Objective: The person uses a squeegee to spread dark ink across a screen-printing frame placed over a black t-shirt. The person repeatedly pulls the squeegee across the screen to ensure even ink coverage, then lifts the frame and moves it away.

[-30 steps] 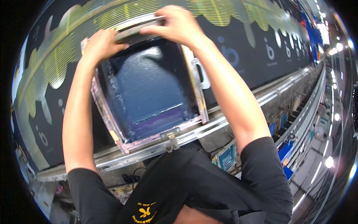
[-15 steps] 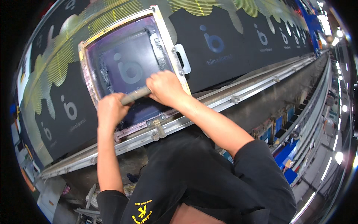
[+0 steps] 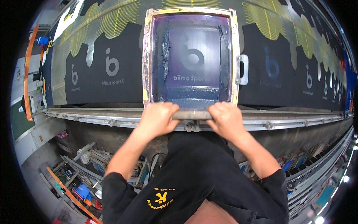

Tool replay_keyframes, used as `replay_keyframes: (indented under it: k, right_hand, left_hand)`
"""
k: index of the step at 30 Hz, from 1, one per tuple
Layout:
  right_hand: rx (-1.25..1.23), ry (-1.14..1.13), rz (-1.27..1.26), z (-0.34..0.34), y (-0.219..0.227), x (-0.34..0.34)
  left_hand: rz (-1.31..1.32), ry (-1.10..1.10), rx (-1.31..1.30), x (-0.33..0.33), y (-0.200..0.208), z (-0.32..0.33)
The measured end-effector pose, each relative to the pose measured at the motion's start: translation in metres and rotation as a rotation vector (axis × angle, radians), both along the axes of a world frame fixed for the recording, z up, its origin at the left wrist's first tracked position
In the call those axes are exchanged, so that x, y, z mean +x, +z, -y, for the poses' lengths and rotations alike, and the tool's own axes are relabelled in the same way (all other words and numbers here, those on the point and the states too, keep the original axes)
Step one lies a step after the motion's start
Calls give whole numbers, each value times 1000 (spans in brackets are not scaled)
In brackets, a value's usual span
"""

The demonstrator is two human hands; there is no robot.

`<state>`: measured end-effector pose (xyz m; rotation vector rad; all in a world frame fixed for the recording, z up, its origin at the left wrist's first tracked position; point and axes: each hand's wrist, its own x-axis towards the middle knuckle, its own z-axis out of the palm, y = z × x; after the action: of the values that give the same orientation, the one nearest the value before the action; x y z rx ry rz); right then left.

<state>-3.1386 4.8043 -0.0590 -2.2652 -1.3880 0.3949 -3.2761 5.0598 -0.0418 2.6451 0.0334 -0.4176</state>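
Observation:
A screen-printing frame (image 3: 147, 63) lies on the long table in front of me, its wooden rim smeared with paint. Inside it, the purplish mesh (image 3: 194, 39) shows a rounded logo with lettering below. Dark ink lines both sides and the near part of the mesh. Both fists grip the squeegee (image 3: 192, 114) by its bar-like handle at the frame's near end: my left hand (image 3: 159, 116) on one side, my right hand (image 3: 226, 117) on the other. The squeegee's blade is hidden from view. On the frame's right side is a pale loop handle (image 3: 244, 70).
Black fabric pieces (image 3: 115, 87) with printed logos lie along the table on both sides. A metal rail (image 3: 257, 125) runs along its near edge. Below left are stacked frames and a blue object (image 3: 82, 191); an orange strip (image 3: 29, 74) stands far left.
My view has turned, so the frame now looks upright and central. Both hands have drawn the squeegee nearer to me, from over the mesh to the frame's near end.

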Motion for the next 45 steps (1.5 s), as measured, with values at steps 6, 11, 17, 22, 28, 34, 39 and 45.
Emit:
replay_keyframes:
  k: [6,11,17,22,28,34,39,45]
  right_hand:
    - [-153,-168,75,-109,-13,171]
    - [-79,-276,56,-169,-49,268]
    - [-45,-231,274,-117,-68,167]
    - [35,-215,192,-52,-59,50]
    - [-93,-134,131,-96,-36,139]
    - [80,-241,78,-173,-48,260]
    - [-72,-211,285,-129,-74,186]
    - [21,-149,171,-32,-59,39]
  left_hand:
    - [25,-53,128,202,-24,-110]
    - [119,1,202,297,-56,-164]
    - [181,66,271,193,-53,-93]
    - [254,74,154,70,-70,-33]
    - [-115,64,103,167,-24,-83]
    - [183,125,357,280,-26,-139]
    - [188,136,260,201,-60,-99]
    - [198,115,106,51,-61,-13]
